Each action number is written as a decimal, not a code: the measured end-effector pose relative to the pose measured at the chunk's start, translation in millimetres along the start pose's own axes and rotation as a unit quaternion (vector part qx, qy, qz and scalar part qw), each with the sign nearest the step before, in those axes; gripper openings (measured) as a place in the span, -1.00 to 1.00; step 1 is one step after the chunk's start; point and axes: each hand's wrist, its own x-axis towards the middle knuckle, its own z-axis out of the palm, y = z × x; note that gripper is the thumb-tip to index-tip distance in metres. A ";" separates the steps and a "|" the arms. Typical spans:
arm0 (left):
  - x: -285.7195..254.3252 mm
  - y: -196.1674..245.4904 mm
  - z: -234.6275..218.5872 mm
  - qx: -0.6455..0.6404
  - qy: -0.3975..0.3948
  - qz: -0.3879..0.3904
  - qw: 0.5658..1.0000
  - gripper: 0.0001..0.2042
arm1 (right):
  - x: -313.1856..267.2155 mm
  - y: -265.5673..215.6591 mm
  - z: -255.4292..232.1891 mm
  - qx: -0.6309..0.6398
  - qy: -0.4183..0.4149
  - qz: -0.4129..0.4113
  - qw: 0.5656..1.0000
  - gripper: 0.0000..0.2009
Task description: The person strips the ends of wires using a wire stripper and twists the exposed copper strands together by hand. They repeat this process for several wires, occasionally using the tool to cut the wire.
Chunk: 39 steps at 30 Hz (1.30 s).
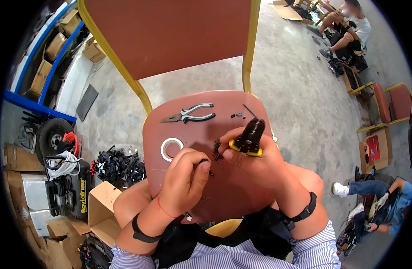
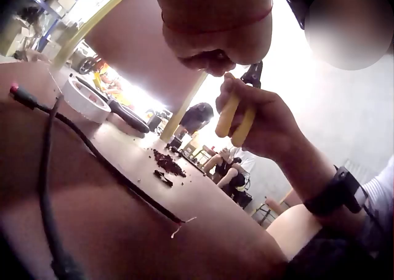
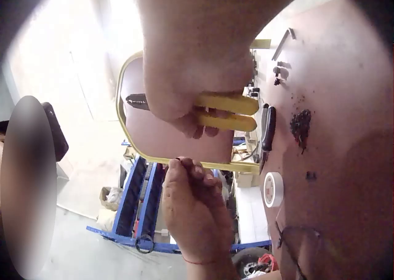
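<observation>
Over the chair seat, my left hand pinches a small black piece between thumb and forefinger; most of it is hidden by the fingers. Beside it my right hand holds a wire stripper by its yellow handles, dark jaws pointing away from me. Below the hands lies a heap of dark scraps. Grey-and-black pliers lie farther back on the seat, and a white tape roll is at its left. A thin black cable with a bare wire end runs along the seat in the left wrist view.
The chair's backrest rises at the far side. Small black bits and a thin dark rod lie at the seat's back right. An open cardboard box and black scraps are on the floor to the left. Two people sit at the right.
</observation>
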 end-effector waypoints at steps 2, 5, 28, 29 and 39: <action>0.8 2.2 -1.9 0.017 0.007 0.022 1.000 -0.91 | -1.7 -3.1 1.9 0.005 0.022 -0.008 1.000 -0.79; -0.2 2.9 -4.3 0.044 0.014 0.033 0.998 -0.91 | -3.7 -3.7 2.3 0.034 0.033 0.001 0.999 -0.80; 3.8 -1.6 -5.6 0.044 0.019 -0.017 0.999 -0.90 | -6.8 -7.2 2.2 0.085 0.003 0.151 0.985 -0.69; 2.0 -2.9 -6.7 0.021 0.020 -0.041 0.999 -0.90 | -6.9 -7.9 1.9 0.098 -0.004 0.185 0.978 -0.68; 1.5 -6.9 -1.0 -0.011 0.071 -0.048 0.996 -0.90 | -11.2 -5.2 12.3 0.076 -0.083 0.206 0.972 -0.68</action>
